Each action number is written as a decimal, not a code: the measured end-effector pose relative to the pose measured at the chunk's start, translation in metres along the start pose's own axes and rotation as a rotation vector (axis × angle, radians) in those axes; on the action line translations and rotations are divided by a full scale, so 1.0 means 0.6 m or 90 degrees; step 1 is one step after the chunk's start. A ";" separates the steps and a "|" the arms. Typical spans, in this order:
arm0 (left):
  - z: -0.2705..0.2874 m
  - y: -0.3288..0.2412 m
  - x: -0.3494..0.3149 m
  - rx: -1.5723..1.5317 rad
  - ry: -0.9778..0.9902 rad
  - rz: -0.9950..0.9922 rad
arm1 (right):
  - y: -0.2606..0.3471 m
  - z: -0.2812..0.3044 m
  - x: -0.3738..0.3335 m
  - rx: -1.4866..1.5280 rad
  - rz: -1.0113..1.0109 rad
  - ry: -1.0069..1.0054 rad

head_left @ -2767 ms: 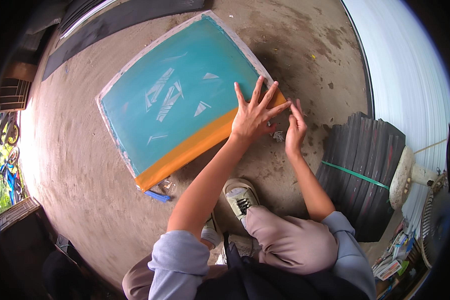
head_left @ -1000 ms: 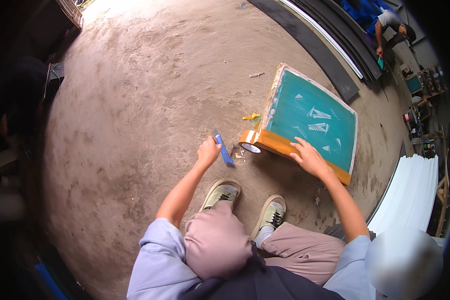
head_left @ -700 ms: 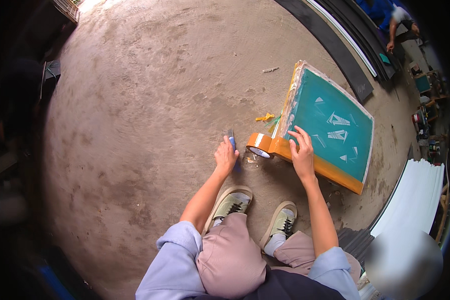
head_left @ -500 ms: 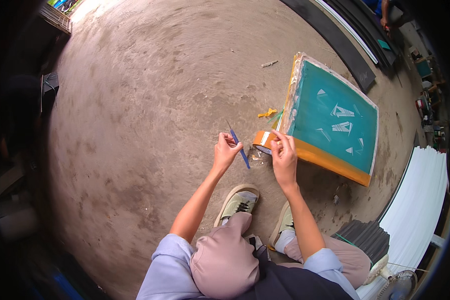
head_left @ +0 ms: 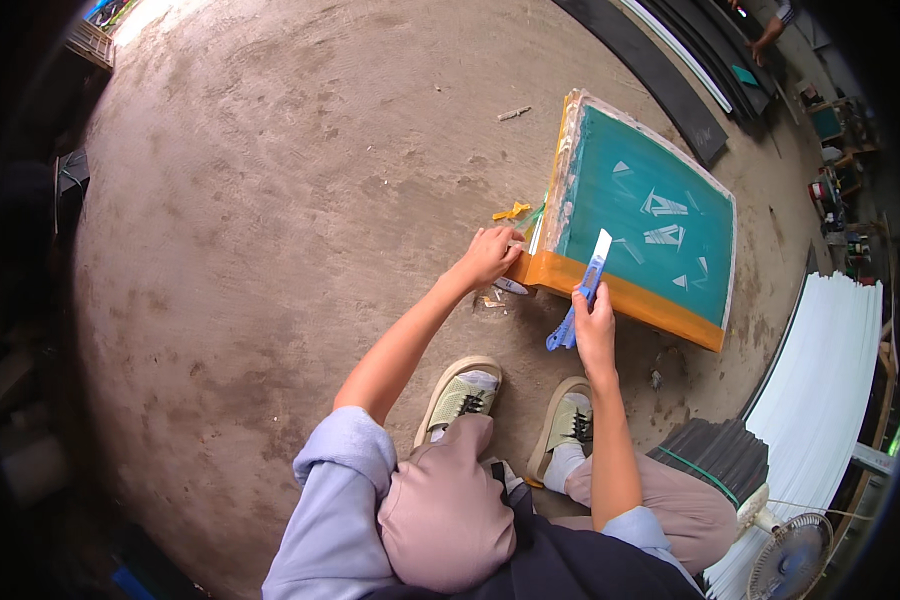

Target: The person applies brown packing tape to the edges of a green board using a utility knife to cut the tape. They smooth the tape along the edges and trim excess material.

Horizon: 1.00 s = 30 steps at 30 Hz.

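A blue box cutter (head_left: 587, 284) with its blade extended is gripped in my right hand (head_left: 597, 328), its blade pointing up and away over the near edge of a screen printing frame (head_left: 610, 180). That frame has green mesh with pale angular shapes, and orange-brown tape (head_left: 650, 309) runs along its near edge. At the frame's near left corner, my left hand (head_left: 489, 257) has its fingers closed over a roll of brown tape (head_left: 511, 286), which is mostly hidden beneath the hand. Beside it lies a crumpled yellow scrap (head_left: 511, 212).
Long black boards (head_left: 660, 85) lie at the far right. A stack of white strips (head_left: 820, 350), a bundle of dark strips (head_left: 715, 455) and a fan (head_left: 790, 560) are at the near right. Another person's hand (head_left: 765, 38) shows at the upper right. Concrete floor (head_left: 270, 250) spreads leftward.
The box cutter has passed from my left hand to my right. My left hand has moved onto the tape roll, which my right hand held before. The view has shifted slightly.
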<state>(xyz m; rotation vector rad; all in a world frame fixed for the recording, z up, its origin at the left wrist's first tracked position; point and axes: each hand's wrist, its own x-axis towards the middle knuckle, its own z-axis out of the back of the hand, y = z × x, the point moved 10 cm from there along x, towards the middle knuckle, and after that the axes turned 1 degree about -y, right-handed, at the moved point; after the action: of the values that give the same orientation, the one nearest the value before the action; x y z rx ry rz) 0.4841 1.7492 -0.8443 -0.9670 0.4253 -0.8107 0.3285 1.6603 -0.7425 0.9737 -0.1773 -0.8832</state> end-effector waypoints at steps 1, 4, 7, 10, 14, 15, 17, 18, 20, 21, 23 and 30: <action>-0.020 0.015 0.007 0.035 0.056 0.000 | 0.001 -0.006 0.001 0.011 0.020 0.002; -0.041 0.008 0.012 0.005 0.119 -0.049 | -0.015 -0.006 0.005 0.022 0.040 -0.001; -0.008 -0.029 0.005 -0.016 0.088 -0.089 | -0.024 -0.004 0.012 0.009 0.032 0.007; 0.023 -0.061 -0.002 0.047 0.054 -0.143 | -0.024 -0.006 0.023 -0.007 0.035 0.004; 0.044 -0.074 0.004 0.098 0.063 -0.170 | -0.025 -0.007 0.036 -0.081 0.062 -0.013; 0.057 -0.070 0.007 0.099 0.072 -0.164 | -0.014 -0.007 0.034 -0.097 0.061 -0.015; 0.083 -0.060 0.011 0.103 0.092 -0.154 | -0.007 -0.007 0.034 -0.128 0.052 -0.012; 0.086 -0.062 0.011 0.137 0.098 -0.155 | -0.008 -0.010 0.036 -0.142 0.044 -0.008; 0.081 -0.073 0.018 0.127 0.129 -0.157 | -0.009 -0.007 0.035 -0.149 0.064 -0.020; 0.078 -0.081 0.021 0.121 0.142 -0.159 | -0.010 -0.004 0.034 -0.140 0.091 -0.037; 0.072 -0.074 0.019 0.163 0.153 -0.143 | -0.006 -0.003 0.033 -0.135 0.107 -0.046; 0.067 -0.058 0.009 0.137 0.073 -0.145 | 0.019 -0.037 0.000 -0.200 0.066 0.039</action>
<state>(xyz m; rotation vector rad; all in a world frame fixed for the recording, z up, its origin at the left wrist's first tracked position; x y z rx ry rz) 0.4992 1.7565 -0.7933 -0.7784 0.3207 -1.0992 0.3462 1.6776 -0.7467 0.6917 -0.0348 -0.7575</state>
